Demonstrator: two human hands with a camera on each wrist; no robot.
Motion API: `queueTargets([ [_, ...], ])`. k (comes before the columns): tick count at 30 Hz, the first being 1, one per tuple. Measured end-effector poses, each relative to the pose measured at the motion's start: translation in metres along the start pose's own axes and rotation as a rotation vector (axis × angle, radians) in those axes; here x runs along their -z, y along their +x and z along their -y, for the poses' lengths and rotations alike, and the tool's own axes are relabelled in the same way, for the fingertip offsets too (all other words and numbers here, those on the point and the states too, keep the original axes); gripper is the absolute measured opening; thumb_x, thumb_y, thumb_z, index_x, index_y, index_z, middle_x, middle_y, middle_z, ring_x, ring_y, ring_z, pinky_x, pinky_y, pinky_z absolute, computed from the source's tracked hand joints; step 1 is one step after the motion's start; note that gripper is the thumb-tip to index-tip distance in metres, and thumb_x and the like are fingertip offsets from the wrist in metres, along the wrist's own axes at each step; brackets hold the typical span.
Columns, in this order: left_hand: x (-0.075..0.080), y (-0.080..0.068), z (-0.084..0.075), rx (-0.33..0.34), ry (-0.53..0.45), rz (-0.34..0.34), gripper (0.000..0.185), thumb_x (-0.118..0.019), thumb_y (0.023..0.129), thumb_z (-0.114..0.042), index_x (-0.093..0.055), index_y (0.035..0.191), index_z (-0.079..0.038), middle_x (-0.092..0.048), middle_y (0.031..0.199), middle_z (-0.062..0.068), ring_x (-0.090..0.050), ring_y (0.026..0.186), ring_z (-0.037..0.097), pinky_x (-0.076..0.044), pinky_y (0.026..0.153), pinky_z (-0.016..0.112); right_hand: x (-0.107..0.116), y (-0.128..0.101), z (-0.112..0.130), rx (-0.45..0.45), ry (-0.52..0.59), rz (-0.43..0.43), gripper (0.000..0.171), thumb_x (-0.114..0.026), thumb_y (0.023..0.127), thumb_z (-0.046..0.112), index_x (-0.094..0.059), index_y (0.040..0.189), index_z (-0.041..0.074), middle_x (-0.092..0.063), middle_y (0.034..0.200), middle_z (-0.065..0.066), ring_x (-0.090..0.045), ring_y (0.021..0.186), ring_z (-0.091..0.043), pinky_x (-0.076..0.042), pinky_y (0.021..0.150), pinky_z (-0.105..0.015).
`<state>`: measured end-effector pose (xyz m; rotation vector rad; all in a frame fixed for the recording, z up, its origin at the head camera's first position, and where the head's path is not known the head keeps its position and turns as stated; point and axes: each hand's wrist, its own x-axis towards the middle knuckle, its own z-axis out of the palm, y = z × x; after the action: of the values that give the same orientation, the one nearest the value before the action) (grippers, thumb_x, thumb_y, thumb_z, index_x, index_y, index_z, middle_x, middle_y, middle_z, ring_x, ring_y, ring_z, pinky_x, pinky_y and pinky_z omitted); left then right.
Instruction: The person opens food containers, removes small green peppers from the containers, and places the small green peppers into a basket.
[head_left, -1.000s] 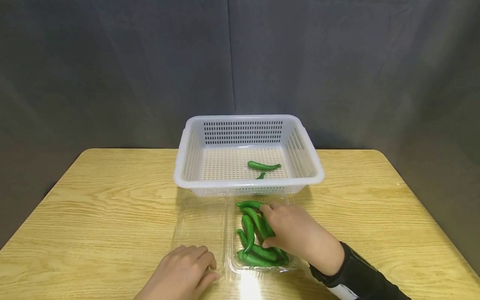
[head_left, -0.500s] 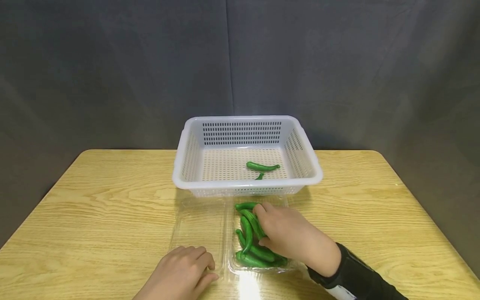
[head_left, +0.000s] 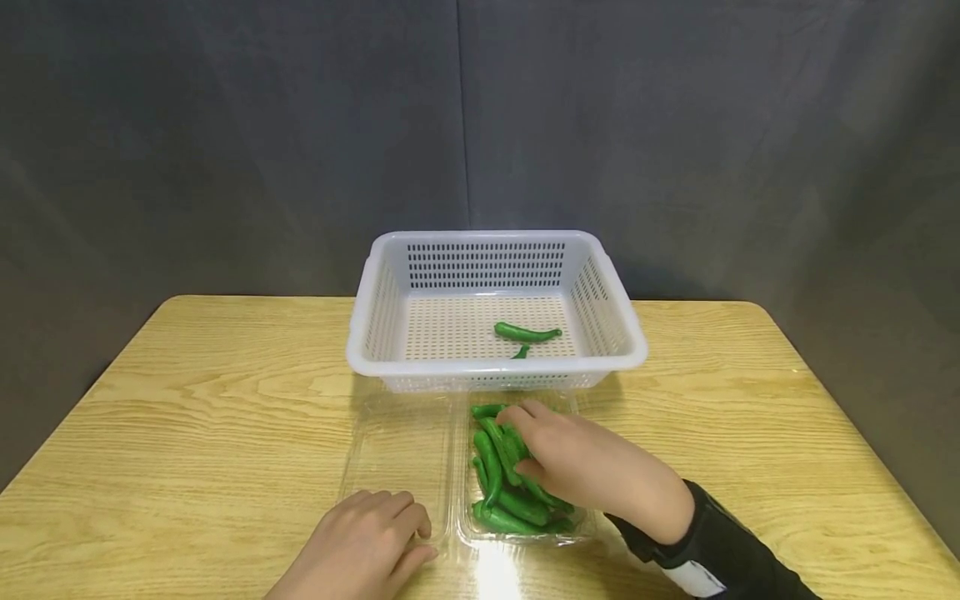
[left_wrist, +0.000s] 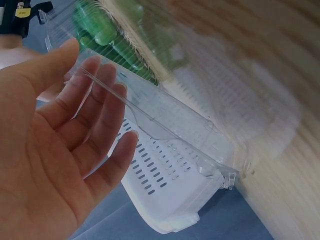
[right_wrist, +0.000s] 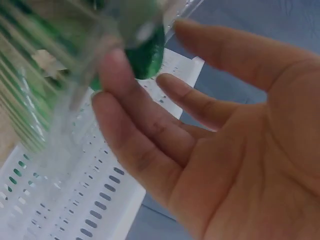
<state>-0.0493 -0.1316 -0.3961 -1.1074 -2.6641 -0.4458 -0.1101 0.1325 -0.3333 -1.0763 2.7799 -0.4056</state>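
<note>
Peppers: a heap of green peppers (head_left: 510,483) lies in the right half of a clear plastic box (head_left: 405,467), which sits open on the table near its front edge, just in front of the basket
Right hand: the right hand (head_left: 577,462) reaches into the heap from the right, palm down, fingers (head_left: 517,417) bent over the top peppers and touching them; in the right wrist view the fingertips sit against one green pepper (right_wrist: 145,55) through blurred plastic, but a firm grasp cannot be told
Left hand: the left hand (head_left: 367,542) lies flat at the front edge of the table, fingers straight and relaxed, the tips resting on the front rim of the box's left half; the left wrist view shows the fingers (left_wrist: 100,110) spread behind the clear rim (left_wrist: 165,130), gripping nothing
Box: its left half holds nothing green; its right half carries all the loose peppers, stacked across one another
Basket: a white plastic basket (head_left: 382,308) with slotted walls stands at the middle of the table, toward the back edge, its front wall touching or just beside the box
Inside the basket: one pepper (head_left: 527,333) lies on the floor right of centre, and a second one (head_left: 521,352) pokes up behind the front wall, mostly hidden
Table: a light wooden table (head_left: 210,417) with rounded back corners
Behind: a grey cloth backdrop (head_left: 225,133) hangs past the back edge
Sleeve: a black sleeve (head_left: 712,558) covers the right forearm at the front right of the table
</note>
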Motion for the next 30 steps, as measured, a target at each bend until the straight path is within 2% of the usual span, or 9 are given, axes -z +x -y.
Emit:
queueTargets([
  [4,0.0,0.0,0.0,0.002,0.004,0.002,0.016,-0.074,0.087,-0.031,-0.066,0.081,-0.018,-0.056,0.076,-0.013,-0.05,0.065,0.001,-0.046,0.06,0.024,-0.004,0.004,-0.001,-0.052,0.004,0.043,0.054,-0.078,0.086,0.023,-0.054,0.129,0.002,-0.058,0.107,-0.007,-0.06,0.083,-0.016,-0.053,0.069,-0.033],
  [7,0.0,0.0,0.0,0.001,0.006,-0.002,0.016,-0.074,0.086,-0.031,-0.065,0.081,-0.019,-0.056,0.076,-0.014,-0.05,0.065,0.001,-0.046,0.06,0.024,-0.007,0.007,-0.001,-0.078,0.0,0.067,0.055,-0.079,0.085,0.023,-0.054,0.129,0.003,-0.058,0.106,-0.006,-0.058,0.079,-0.015,-0.051,0.066,-0.032],
  [11,0.0,0.001,-0.001,0.002,0.014,-0.012,0.016,-0.075,0.085,-0.031,-0.065,0.08,-0.019,-0.055,0.075,-0.014,-0.05,0.064,0.002,-0.046,0.06,0.024,-0.006,0.008,-0.002,-0.095,0.02,0.057,0.048,-0.079,0.085,0.017,-0.056,0.126,0.004,-0.059,0.11,-0.007,-0.06,0.083,-0.016,-0.052,0.067,-0.032],
  [17,0.0,0.001,-0.001,0.007,0.01,-0.005,0.016,-0.074,0.086,-0.031,-0.065,0.08,-0.019,-0.055,0.076,-0.014,-0.05,0.065,0.002,-0.046,0.061,0.024,-0.001,0.006,-0.007,-0.038,0.051,-0.022,0.038,-0.077,0.086,0.01,-0.057,0.118,0.005,-0.059,0.11,-0.005,-0.06,0.094,-0.017,-0.054,0.075,-0.033],
  [23,0.0,0.001,-0.001,0.006,0.004,-0.004,0.016,-0.074,0.086,-0.031,-0.065,0.08,-0.019,-0.055,0.076,-0.014,-0.049,0.064,0.002,-0.045,0.06,0.024,0.002,0.006,-0.013,0.07,0.047,-0.148,0.036,-0.076,0.085,0.004,-0.054,0.113,0.004,-0.06,0.1,-0.004,-0.058,0.085,-0.015,-0.052,0.069,-0.029],
  [30,0.001,0.0,-0.001,0.011,-0.009,0.009,0.015,-0.073,0.088,-0.031,-0.065,0.081,-0.019,-0.056,0.076,-0.014,-0.049,0.065,0.001,-0.046,0.06,0.024,0.004,0.006,-0.015,0.115,0.04,-0.236,0.035,-0.07,0.085,-0.002,-0.052,0.114,0.005,-0.056,0.1,-0.004,-0.053,0.08,-0.014,-0.05,0.066,-0.026],
])
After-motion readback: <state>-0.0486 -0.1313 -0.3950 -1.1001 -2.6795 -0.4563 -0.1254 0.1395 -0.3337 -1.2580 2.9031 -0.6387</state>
